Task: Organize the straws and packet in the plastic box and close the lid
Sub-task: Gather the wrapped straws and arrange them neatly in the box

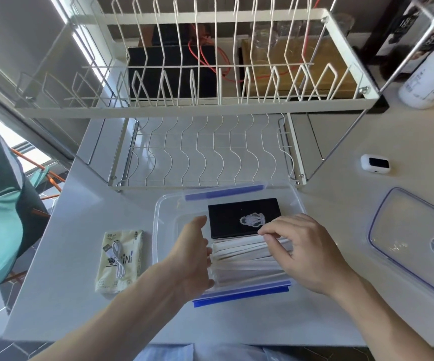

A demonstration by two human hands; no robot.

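A clear plastic box (163,207) with blue clips stands on the white counter in front of me. Inside it a black packet (236,217) lies flat at the far side. Several paper-wrapped straws (241,256) lie side by side in the near half. My left hand (192,259) is at the straws' left ends, fingers curled against them. My right hand (301,251) rests on top of the straws, fingertips pinching one near the packet's edge. The box lid (405,230), clear with a blue rim, lies flat on the counter to the right.
A cream tissue pack (130,259) with a coiled white cable (117,259) on it lies left of the box. A white wire dish rack (210,142) stands right behind the box. A small white device (374,164) and a white bottle (429,76) are at right.
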